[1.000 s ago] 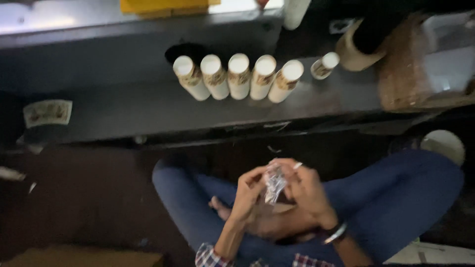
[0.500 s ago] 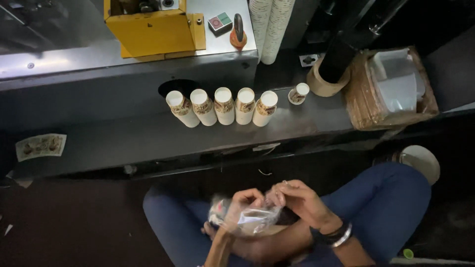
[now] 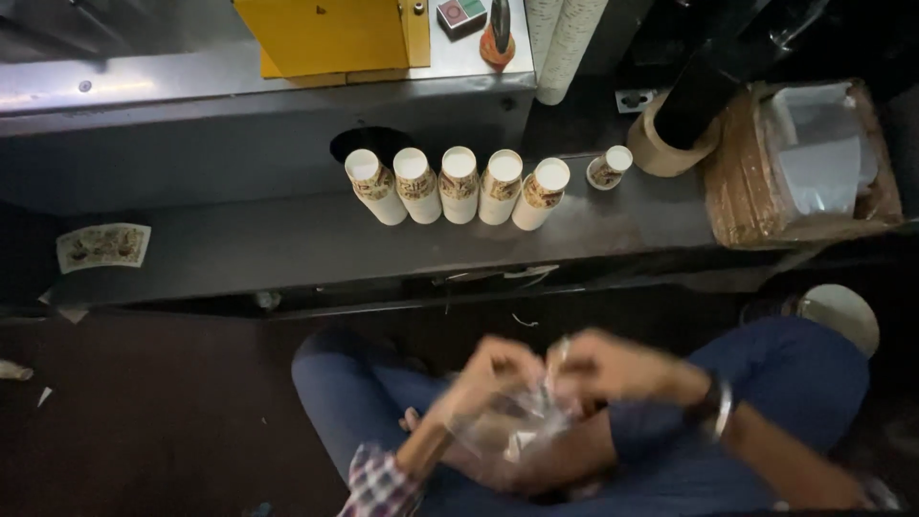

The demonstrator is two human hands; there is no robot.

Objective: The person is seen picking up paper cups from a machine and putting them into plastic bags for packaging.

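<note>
Both my hands are over my lap and blurred. My left hand point(image 3: 490, 375) and my right hand point(image 3: 613, 366) each pinch the top of a clear plastic bag point(image 3: 512, 428) that hangs between them, above my blue-jeaned legs. On the dark shelf point(image 3: 239, 251) in front of me stand several tall stacks of white paper cups point(image 3: 459, 184) in a row, with one short stack point(image 3: 609, 167) to their right.
A yellow machine housing point(image 3: 325, 36) sits on the grey metal top behind the shelf. A roll of brown tape point(image 3: 670, 144) and a cardboard box holding clear plastic bags point(image 3: 814, 158) lie at the right. A flat printed paper piece point(image 3: 102, 246) rests on the shelf's left end.
My hands have pulled apart sideways and the crumpled plastic bag has spread out between them. The camera has tilted up, showing more of the machine top.
</note>
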